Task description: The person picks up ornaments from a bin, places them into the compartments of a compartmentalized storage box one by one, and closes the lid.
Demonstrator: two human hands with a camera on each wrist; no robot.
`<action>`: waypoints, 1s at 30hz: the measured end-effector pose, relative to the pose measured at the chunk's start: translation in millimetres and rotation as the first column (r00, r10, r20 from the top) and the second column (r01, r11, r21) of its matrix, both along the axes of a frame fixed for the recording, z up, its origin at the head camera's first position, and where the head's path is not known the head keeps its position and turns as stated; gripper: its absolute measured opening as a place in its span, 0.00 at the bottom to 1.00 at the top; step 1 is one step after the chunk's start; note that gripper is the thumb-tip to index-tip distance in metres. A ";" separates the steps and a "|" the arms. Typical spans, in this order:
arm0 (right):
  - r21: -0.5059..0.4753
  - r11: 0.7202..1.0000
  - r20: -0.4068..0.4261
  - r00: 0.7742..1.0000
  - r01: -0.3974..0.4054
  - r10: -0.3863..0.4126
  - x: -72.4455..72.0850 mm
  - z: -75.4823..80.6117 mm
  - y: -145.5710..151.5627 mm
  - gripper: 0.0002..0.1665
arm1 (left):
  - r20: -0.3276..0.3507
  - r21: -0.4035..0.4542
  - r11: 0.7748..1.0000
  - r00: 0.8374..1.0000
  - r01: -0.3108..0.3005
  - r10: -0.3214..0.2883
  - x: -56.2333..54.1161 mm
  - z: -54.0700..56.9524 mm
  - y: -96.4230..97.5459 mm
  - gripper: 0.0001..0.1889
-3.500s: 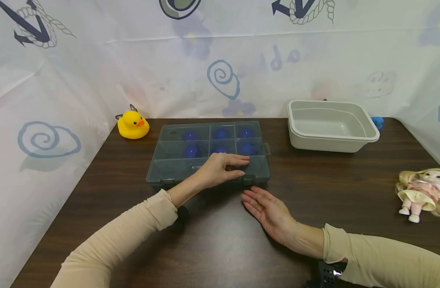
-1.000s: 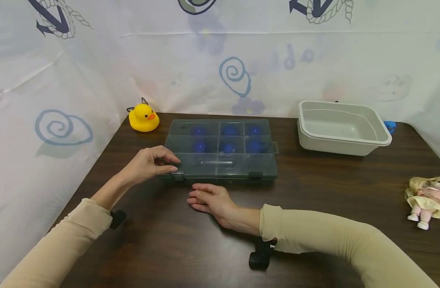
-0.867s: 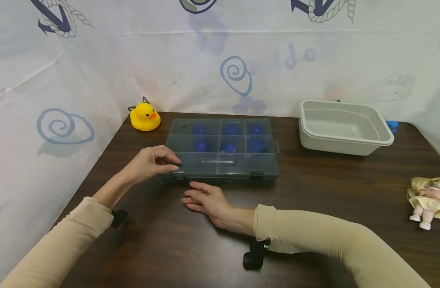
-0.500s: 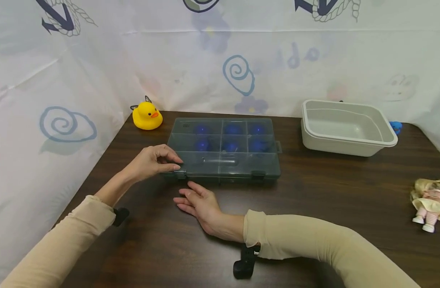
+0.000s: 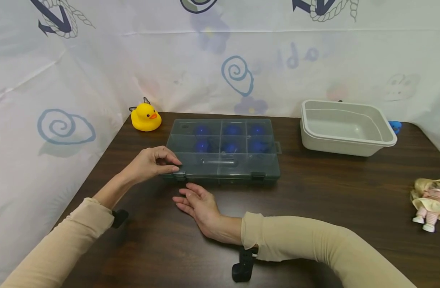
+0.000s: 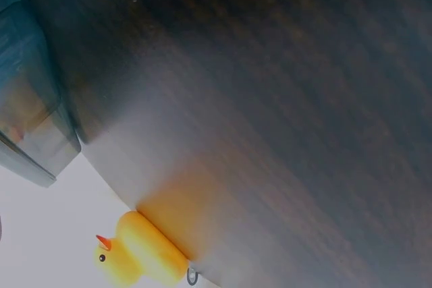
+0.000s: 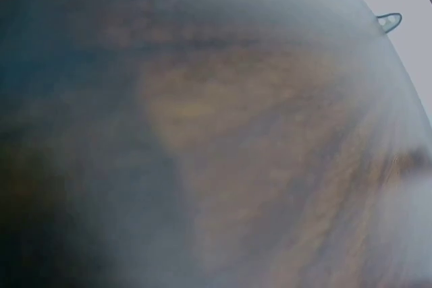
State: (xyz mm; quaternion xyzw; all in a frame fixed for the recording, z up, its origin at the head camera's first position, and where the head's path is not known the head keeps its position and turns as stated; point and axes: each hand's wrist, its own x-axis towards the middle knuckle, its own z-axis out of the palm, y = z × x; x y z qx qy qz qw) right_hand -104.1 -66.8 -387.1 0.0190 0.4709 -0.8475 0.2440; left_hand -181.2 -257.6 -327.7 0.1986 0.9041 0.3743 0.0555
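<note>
A dark translucent compartment box (image 5: 245, 162) lies on the brown table, its lid down. Several blue round things (image 5: 231, 147) show through the lid in the back compartments. My left hand (image 5: 149, 163) rests on the lid's front left corner, thumb tip close to the left latch (image 5: 181, 176). Below that corner, my right hand (image 5: 202, 212) is palm up with loosely spread fingers, its index fingertip near the box's front edge. A second latch (image 5: 257, 176) sits at the front right. The left wrist view catches only the box's side (image 6: 34, 85); the right wrist view is mostly blurred.
A yellow rubber duck (image 5: 146, 117) sits at the back left. Toward the back right stands a light grey basin (image 5: 344, 146), with a small blue object (image 5: 395, 127) behind its right side. A blond doll (image 5: 431, 202) lies at the right edge. White printed cloth (image 5: 169, 80) hangs behind.
Since the earliest frame, my left hand has moved from the lid's right part to its front left corner. My right hand has shifted left from below the right latch to below the left one.
</note>
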 end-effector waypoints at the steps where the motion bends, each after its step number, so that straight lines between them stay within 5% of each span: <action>1: 0.005 1.000 -0.003 1.000 -0.002 0.002 -0.2 -0.1 0.5 0.23 | 0.002 0.003 1.000 1.000 0.000 0.000 0.1 -0.1 -0.1 0.08; 10: 0.020 0.999 0.001 1.000 -0.031 0.031 -2.4 1.5 2.6 0.24 | 0.006 0.006 1.000 1.000 -0.002 0.001 0.7 0.0 0.1 0.08; 22: 0.096 0.994 -0.008 0.999 0.045 -0.044 -14.8 3.6 -7.5 0.06 | 0.002 0.011 1.000 1.000 0.001 -0.001 -1.1 0.1 0.0 0.08; 30: 0.128 0.991 -0.020 0.999 0.040 -0.038 -19.7 6.8 -13.2 0.14 | 0.019 0.018 1.000 1.000 -0.021 0.020 -0.3 0.6 1.4 0.07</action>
